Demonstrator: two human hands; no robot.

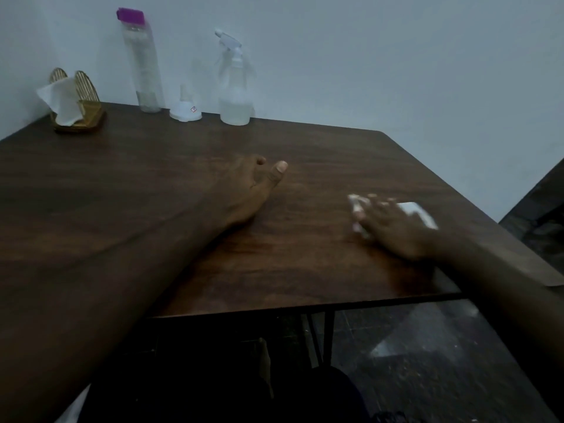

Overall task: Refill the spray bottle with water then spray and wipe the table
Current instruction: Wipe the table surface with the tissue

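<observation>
Now, right grip (393, 230) flat on tissue (418, 213)

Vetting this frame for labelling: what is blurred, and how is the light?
Head view: dim, bluish light; the right hand and the white tissue under it are motion-blurred; the left hand and spray bottle look sharper.

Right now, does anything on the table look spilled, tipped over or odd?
Nothing serious. The spray bottle, the purple-capped bottle and the funnel stand in a row at the back, and no puddle is visible. Only the napkin hangs crookedly out of its gold holder.
</observation>
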